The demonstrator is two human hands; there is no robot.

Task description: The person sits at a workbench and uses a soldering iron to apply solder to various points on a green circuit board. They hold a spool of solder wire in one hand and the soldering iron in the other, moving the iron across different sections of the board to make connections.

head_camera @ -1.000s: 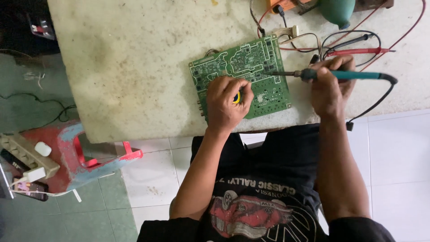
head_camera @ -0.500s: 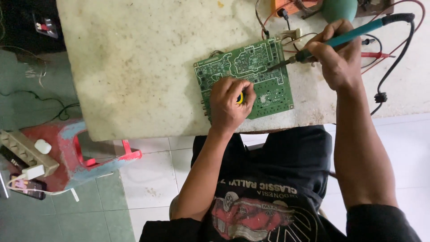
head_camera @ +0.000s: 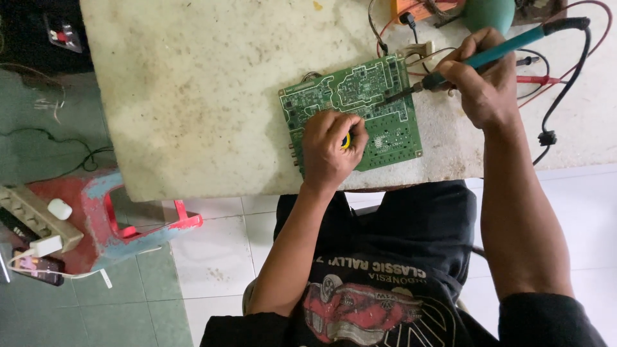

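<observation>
A pale, stained worktable [head_camera: 193, 96] fills the upper frame. A red and blue plastic stool [head_camera: 109, 218] stands at lower left, carrying a power strip [head_camera: 35, 218]. A green circuit board [head_camera: 379, 109] lies flat near the table's front edge, centre frame. The right hand [head_camera: 485, 87], upper right, is closed around a teal-handled soldering iron [head_camera: 501, 51]; its tip touches the board's right portion. The left hand [head_camera: 331, 151] rests on the board's lower left, fingers curled around a small yellow object [head_camera: 346, 141], mostly hidden.
</observation>
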